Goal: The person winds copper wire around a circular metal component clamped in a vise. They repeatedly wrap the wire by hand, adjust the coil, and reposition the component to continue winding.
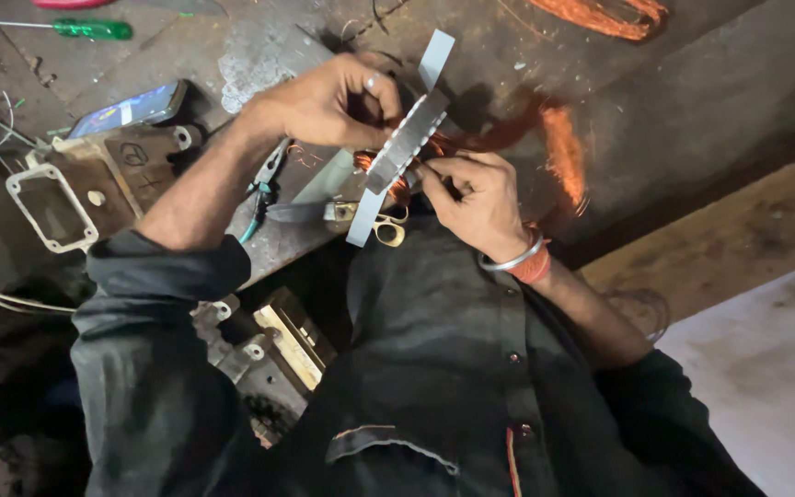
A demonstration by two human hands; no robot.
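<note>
A toothed metal piece (407,138), grey and ridged along one edge, is held between the two hands above a worn workbench (545,64). The left hand (324,101) is curled around the upper side of that piece, its fingers closed on it and the thumb pressed toward the teeth. The right hand (471,193) is set just below and to the other side, its fingertips pinched together against the lower edge of the piece, where copper wire (434,145) shows between the teeth; whether the wire itself is pinched cannot be told. A thin grey strip (436,57) stands out beyond the left hand's fingers, and a second length of strip (361,221) hangs below the piece, between the two wrists. A metal bangle (513,261) and an orange thread are worn on the right wrist.

Just below the right hand's knuckles, scissors with yellow handles (386,226) are laid on the bench. Beside the left forearm, pliers with teal grips (261,195) are seen. Further out past the left elbow, a grey metal cover plate (48,207) and a phone (131,109) are lying, and a green-handled screwdriver (89,28) is placed well beyond the left hand. A coil of copper wire (563,147) lies blurred just beyond the right hand.
</note>
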